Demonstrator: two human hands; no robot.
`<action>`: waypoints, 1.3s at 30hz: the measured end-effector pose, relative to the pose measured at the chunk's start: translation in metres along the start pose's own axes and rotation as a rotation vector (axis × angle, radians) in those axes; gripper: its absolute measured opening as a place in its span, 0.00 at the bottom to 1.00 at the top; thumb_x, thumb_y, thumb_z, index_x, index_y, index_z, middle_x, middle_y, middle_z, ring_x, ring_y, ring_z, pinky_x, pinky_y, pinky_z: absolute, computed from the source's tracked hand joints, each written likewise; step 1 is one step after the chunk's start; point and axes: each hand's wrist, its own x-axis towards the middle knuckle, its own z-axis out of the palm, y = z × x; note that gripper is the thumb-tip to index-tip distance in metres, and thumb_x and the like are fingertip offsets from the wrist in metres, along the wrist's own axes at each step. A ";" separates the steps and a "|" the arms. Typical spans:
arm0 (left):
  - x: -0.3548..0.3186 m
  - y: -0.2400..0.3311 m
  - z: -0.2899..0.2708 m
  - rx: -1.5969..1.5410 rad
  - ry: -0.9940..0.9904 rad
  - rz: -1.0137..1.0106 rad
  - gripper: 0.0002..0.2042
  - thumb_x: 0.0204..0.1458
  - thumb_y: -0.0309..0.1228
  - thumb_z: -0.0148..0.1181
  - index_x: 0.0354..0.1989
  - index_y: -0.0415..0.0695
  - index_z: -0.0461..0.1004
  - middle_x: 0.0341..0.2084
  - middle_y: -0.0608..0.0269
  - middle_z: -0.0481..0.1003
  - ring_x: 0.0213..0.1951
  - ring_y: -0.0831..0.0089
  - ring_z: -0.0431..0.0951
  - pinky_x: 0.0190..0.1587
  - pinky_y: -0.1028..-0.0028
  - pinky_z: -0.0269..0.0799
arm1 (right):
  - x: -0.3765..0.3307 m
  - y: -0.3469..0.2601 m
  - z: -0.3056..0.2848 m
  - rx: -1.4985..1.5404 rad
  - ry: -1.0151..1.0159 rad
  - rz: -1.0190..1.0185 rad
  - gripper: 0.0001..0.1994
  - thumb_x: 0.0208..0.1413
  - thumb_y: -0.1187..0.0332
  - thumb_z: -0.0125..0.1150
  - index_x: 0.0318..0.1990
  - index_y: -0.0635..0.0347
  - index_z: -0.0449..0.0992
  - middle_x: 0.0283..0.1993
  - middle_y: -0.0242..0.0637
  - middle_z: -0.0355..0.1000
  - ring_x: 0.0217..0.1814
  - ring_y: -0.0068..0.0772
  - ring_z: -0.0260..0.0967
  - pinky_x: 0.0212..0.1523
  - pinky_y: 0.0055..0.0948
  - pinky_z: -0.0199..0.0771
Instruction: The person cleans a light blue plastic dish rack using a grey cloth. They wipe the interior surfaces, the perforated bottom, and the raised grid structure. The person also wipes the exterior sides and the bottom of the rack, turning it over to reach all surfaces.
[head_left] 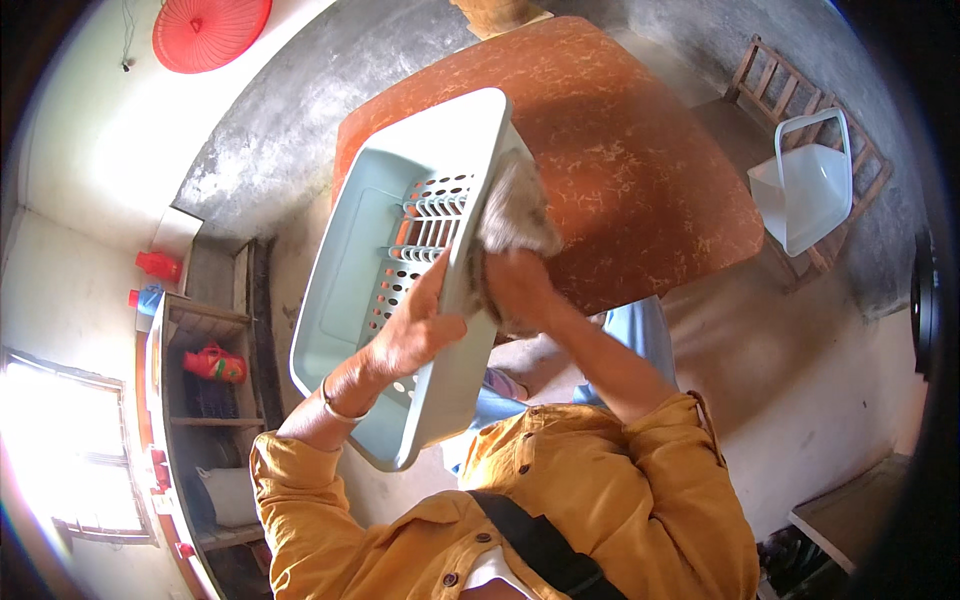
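Observation:
A pale blue-green plastic dish rack (345, 255) is held up tilted, partly over the table's near left corner; its inside has slots, round holes and a row of prongs. My left hand (415, 325) is closed on its right-hand rim, some fingers hidden behind the wall. Against the outside of that same wall, my right hand (518, 285) presses a greyish-beige cloth (515, 210), its fingers bunched into the fabric and partly hidden. The red-brown marbled table (640, 190) lies beyond and to the right of the rack.
At the right, a translucent white handled basket (815, 190) sits on a wooden bench (765, 85). A wooden shelf unit (210, 420) with red items stands left, near a bright window (75, 445). A red round cover (210, 30) hangs on the wall.

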 end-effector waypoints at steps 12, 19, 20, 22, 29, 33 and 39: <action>-0.001 0.003 -0.020 0.455 -0.065 0.064 0.35 0.43 0.25 0.56 0.62 0.31 0.52 0.48 0.42 0.69 0.52 0.59 0.70 0.56 0.68 0.63 | -0.002 0.005 -0.021 0.757 0.459 0.202 0.17 0.63 0.64 0.41 0.53 0.67 0.67 0.50 0.46 0.69 0.52 0.39 0.65 0.54 0.33 0.62; 0.025 0.009 -0.008 0.823 0.150 0.268 0.32 0.43 0.21 0.55 0.60 0.32 0.54 0.49 0.34 0.67 0.55 0.45 0.66 0.57 0.61 0.61 | -0.017 -0.012 0.068 0.524 0.656 -0.114 0.21 0.61 0.66 0.42 0.60 0.63 0.60 0.63 0.51 0.56 0.66 0.47 0.51 0.66 0.43 0.45; 0.024 0.006 -0.009 0.827 0.154 0.292 0.32 0.43 0.21 0.55 0.60 0.33 0.54 0.48 0.33 0.67 0.55 0.45 0.66 0.57 0.61 0.61 | -0.015 -0.009 0.074 0.594 0.640 -0.090 0.20 0.61 0.67 0.42 0.59 0.63 0.61 0.62 0.51 0.58 0.66 0.47 0.53 0.66 0.43 0.46; 0.024 0.001 -0.009 0.835 0.158 0.345 0.32 0.44 0.22 0.56 0.60 0.33 0.54 0.48 0.33 0.68 0.55 0.44 0.66 0.56 0.60 0.61 | -0.010 0.000 0.080 0.731 0.611 -0.040 0.18 0.60 0.68 0.43 0.57 0.63 0.63 0.60 0.52 0.60 0.64 0.48 0.55 0.64 0.43 0.49; 0.005 0.014 -0.008 0.911 0.173 0.284 0.29 0.48 0.23 0.56 0.60 0.33 0.55 0.43 0.34 0.71 0.49 0.44 0.72 0.53 0.60 0.66 | 0.000 0.019 -0.046 0.855 0.521 -0.250 0.15 0.58 0.65 0.46 0.49 0.62 0.71 0.49 0.49 0.71 0.51 0.45 0.67 0.52 0.38 0.64; -0.003 0.026 -0.007 0.908 0.082 0.205 0.28 0.49 0.23 0.55 0.59 0.34 0.55 0.41 0.36 0.73 0.47 0.47 0.74 0.51 0.61 0.67 | 0.001 0.040 -0.076 0.882 0.296 -0.200 0.15 0.58 0.67 0.43 0.48 0.62 0.72 0.47 0.46 0.72 0.48 0.39 0.69 0.49 0.35 0.67; -0.008 0.028 -0.011 0.892 -0.018 0.138 0.27 0.49 0.22 0.55 0.60 0.36 0.56 0.40 0.37 0.74 0.45 0.50 0.76 0.49 0.62 0.69 | -0.003 0.040 -0.088 1.099 0.157 -0.156 0.17 0.56 0.67 0.44 0.48 0.69 0.71 0.45 0.44 0.73 0.47 0.33 0.68 0.49 0.33 0.67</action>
